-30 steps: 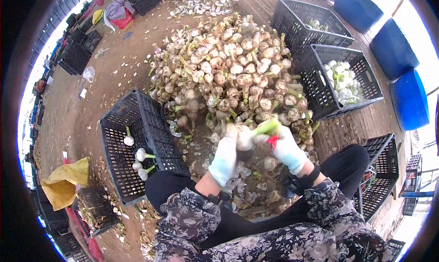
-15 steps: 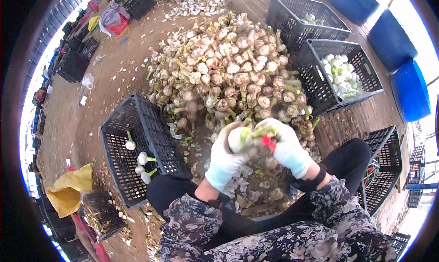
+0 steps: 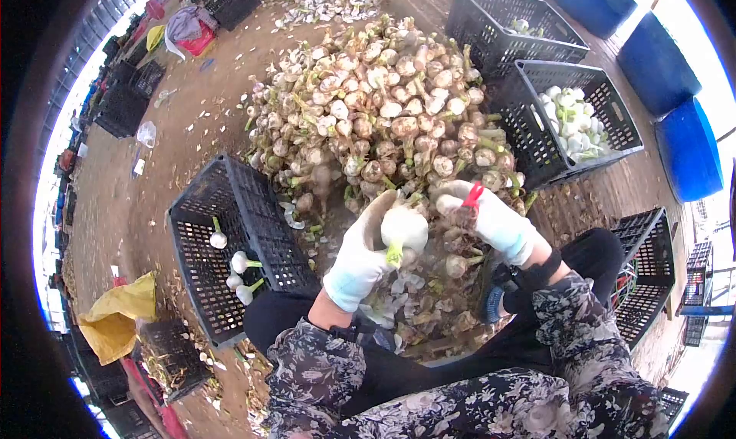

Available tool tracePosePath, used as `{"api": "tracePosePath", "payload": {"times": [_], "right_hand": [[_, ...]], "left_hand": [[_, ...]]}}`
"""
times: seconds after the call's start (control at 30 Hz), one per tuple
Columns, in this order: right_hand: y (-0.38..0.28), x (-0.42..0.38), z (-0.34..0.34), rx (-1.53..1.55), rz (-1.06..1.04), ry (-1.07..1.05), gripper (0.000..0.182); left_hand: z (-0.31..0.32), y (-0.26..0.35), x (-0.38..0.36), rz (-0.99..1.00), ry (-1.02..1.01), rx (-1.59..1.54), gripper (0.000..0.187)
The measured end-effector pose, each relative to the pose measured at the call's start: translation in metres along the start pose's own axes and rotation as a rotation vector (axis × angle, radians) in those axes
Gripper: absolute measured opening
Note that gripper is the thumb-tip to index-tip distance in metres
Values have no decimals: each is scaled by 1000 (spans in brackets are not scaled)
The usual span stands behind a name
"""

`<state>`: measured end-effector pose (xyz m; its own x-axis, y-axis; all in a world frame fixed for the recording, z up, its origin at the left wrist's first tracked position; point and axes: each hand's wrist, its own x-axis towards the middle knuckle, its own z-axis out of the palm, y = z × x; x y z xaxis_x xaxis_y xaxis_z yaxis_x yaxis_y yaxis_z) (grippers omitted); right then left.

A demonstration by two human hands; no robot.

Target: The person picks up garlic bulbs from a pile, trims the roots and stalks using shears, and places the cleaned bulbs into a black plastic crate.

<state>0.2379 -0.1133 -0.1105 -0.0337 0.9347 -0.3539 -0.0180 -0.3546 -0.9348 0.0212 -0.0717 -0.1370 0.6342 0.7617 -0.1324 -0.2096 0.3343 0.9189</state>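
Note:
In my gloved left hand [image 3: 360, 247] is a clean white garlic bulb [image 3: 405, 229], its short green stem tilted down toward me. My gloved right hand [image 3: 494, 223] is a little to the right, apart from the bulb, with the fingers curled in. A small red piece [image 3: 474, 195] sticks up at those fingers, and brownish papery skin [image 3: 462, 218] shows below it; I cannot tell exactly what the red piece is. Just beyond both hands rises a large heap of unpeeled garlic [image 3: 376, 109]. Loose peelings [image 3: 406, 309] lie on the ground between my legs.
At my left a black crate [image 3: 238, 240] holds several white bulbs. To the right, another black crate [image 3: 567, 124] contains many cleaned bulbs, with a further crate [image 3: 517, 29] behind it. Blue barrels [image 3: 688, 151] stand at the far right. A yellow sack [image 3: 119, 316] lies at lower left.
My hands have moved apart, the right one going right and upward with the red piece. In my left hand the bulb is now turned with its stem pointing down.

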Motion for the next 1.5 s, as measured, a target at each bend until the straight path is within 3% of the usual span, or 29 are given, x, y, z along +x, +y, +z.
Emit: {"api": "tracePosePath", "payload": {"times": [0.07, 0.17, 0.23, 0.3, 0.37, 0.43, 0.47, 0.5, 0.57, 0.63, 0.67, 0.7, 0.77, 0.83, 0.9, 0.97, 1.07, 1.1, 1.17, 1.2, 1.23, 1.3, 1.37, 1.43, 1.47, 1.5], "right_hand": [[-27, -5, 8, 148, -65, -117, 26], [-22, 6, 24, -257, -211, -72, 37], [-23, 4, 23, -367, -193, -95, 44], [-28, 6, 19, -145, 8, -217, 46], [-16, 16, 22, -530, -384, -185, 37], [-31, 7, 13, -219, -40, -323, 33], [-13, 15, 7, 89, 11, -271, 30], [-1, 22, -3, -140, -296, -215, 28], [-29, 1, 4, -89, -14, -128, 26], [-28, -5, 11, -5, 57, -180, 29], [-23, -6, 14, -348, -148, -120, 33], [-15, -7, 20, -495, -313, -31, 32], [-12, -4, 17, -557, -439, -81, 21], [-8, 2, 11, -563, -232, 8, 15], [13, 12, -4, -308, -180, 7, 23], [-12, -2, 6, -16, -126, -24, 31], [-23, -16, 17, 206, -29, -1, 32], [-21, -13, 16, 206, -30, 2, 32], [-21, -5, 17, -249, -121, -94, 34], [-25, -6, 16, -332, -19, -79, 31], [-19, -6, 14, -331, -18, -80, 31], [-3, -4, 9, 18, -27, -89, 27], [-18, -16, 13, 49, 2, -79, 27], [-20, -22, 13, 385, 98, -33, 29], [-14, -20, 11, 167, -41, -31, 29], [-11, -18, 11, 169, -42, -28, 29]], "left_hand": [[4, 3, 1, -17, -18, 40, 90], [15, 1, -3, 11, 21, 112, 90], [15, -1, -4, 22, 45, 102, 88], [14, 5, -4, -2, -28, 54, 84], [14, 9, -5, -39, -49, 60, 81], [11, 10, -5, -37, -90, -5, 80], [8, 8, -6, -59, -100, -148, 80], [6, 9, -5, -53, -99, -148, 80], [6, 12, -6, -130, -34, -95, 88], [8, 5, -3, -75, 2, -69, 89], [12, 8, -4, -118, 3, -68, 89], [13, 10, -4, -161, 2, -65, 90], [11, 10, -3, -154, -26, -30, 91], [9, 13, -6, -182, -137, -187, 91], [6, 8, -2, -113, -174, -185, 92], [11, 12, -3, -131, -47, -81, 92], [9, 6, 2, -81, -42, -15, 89], [10, 5, 2, -68, -44, -6, 89], [11, 11, 0, -131, -60, -27, 88], [11, 13, -2, -194, -73, -48, 88], [11, 12, -4, -196, -73, -48, 88], [10, 14, -5, -184, -46, -120, 89], [9, 11, -3, -157, -29, -138, 89], [8, 9, -1, -109, -9, -92, 88], [8, 7, -1, -101, -8, -26, 89], [8, 7, 0, -103, -12, -25, 89]]}}
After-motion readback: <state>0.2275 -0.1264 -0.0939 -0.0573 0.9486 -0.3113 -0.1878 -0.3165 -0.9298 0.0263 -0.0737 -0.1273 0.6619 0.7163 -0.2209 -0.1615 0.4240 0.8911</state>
